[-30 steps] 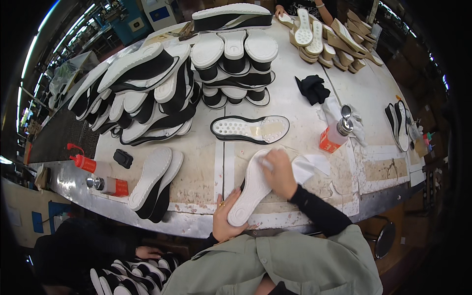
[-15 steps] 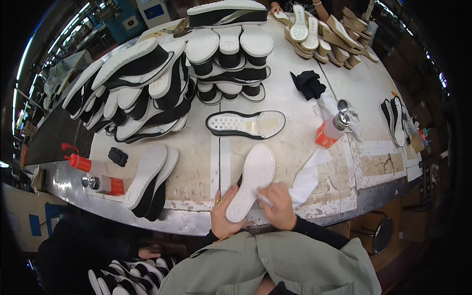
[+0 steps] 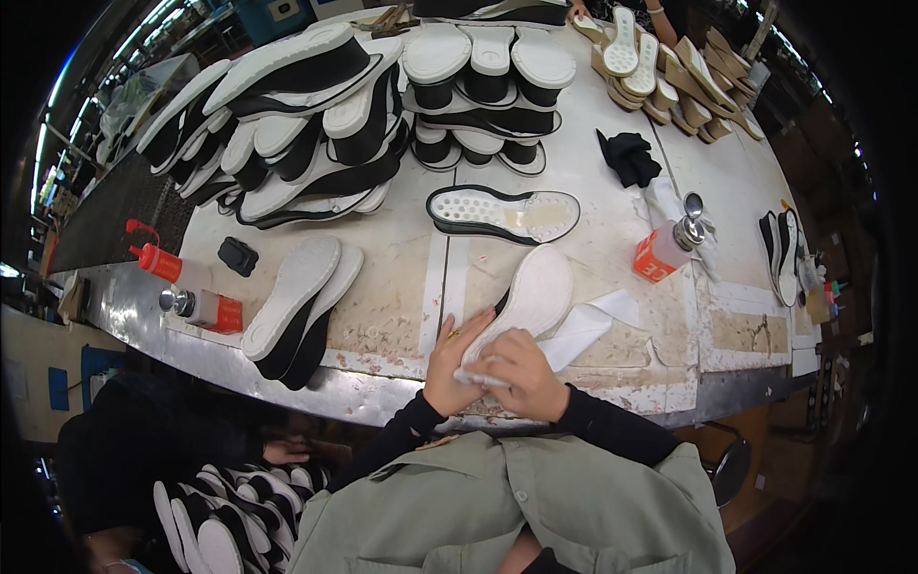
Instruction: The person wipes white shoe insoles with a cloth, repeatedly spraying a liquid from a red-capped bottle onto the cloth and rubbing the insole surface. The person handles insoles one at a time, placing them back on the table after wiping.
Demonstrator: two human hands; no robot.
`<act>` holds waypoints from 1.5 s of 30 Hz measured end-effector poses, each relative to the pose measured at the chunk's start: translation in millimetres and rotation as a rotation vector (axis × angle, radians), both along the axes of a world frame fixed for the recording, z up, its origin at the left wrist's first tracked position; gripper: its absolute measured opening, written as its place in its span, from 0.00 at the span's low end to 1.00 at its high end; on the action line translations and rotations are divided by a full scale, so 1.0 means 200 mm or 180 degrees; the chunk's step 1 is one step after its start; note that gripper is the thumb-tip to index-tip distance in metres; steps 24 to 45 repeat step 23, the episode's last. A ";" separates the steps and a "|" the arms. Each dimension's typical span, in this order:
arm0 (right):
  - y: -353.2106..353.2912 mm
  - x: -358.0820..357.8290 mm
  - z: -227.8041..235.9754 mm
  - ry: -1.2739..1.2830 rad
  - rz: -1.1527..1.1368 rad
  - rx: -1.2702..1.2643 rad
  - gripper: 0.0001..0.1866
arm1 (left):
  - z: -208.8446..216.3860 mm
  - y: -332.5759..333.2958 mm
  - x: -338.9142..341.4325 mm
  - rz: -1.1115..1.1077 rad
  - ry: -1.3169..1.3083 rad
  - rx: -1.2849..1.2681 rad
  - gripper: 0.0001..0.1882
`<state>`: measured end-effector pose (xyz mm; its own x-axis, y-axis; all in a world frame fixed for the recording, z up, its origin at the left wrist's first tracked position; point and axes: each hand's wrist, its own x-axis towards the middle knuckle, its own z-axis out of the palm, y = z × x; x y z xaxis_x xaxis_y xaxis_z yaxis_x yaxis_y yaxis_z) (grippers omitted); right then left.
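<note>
A shoe sole (image 3: 537,289) with a white underside and black side lies tilted in front of me at the table's front edge. My left hand (image 3: 453,371) is closed around its near left side, with a ring on one finger. Over the narrower near end bends my right hand (image 3: 521,376), fingers curled on a small white piece (image 3: 481,379) pressed against the sole. Whether that piece is cloth or a tool I cannot tell. A white cloth (image 3: 598,327) lies just right of the sole. Beyond it rests another sole (image 3: 502,214), its studded inner face up.
Black-and-white soles (image 3: 287,143) are piled at the back left. Two soles (image 3: 298,306) lean together near a red-capped bottle (image 3: 158,260) and a metal-topped bottle (image 3: 203,311). Another bottle (image 3: 666,249) and a black cloth (image 3: 629,158) stand right. Another person's hand (image 3: 287,450) shows lower left.
My right hand has moved toward the sole's near end and now presses the white piece there. My left hand still holds the sole. The whole view has shifted slightly.
</note>
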<state>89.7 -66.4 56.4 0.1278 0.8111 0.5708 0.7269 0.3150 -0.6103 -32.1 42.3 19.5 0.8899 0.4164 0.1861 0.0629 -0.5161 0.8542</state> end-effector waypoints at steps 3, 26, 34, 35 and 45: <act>0.08 0.04 0.00 0.0357 -0.0375 0.0009 0.18 | -0.02 0.00 0.00 -0.0063 0.0076 0.0160 0.44; -0.02 0.06 -0.03 0.0032 0.0110 -0.0166 0.15 | 0.01 0.01 0.00 -0.0071 0.0037 -0.0034 0.46; -0.02 0.06 -0.03 0.0032 0.0110 -0.0166 0.15 | 0.01 0.01 0.00 -0.0071 0.0037 -0.0034 0.46; -0.02 0.06 -0.03 0.0032 0.0110 -0.0166 0.15 | 0.01 0.01 0.00 -0.0071 0.0037 -0.0034 0.46; -0.02 0.06 -0.03 0.0032 0.0110 -0.0166 0.15 | 0.01 0.01 0.00 -0.0071 0.0037 -0.0034 0.46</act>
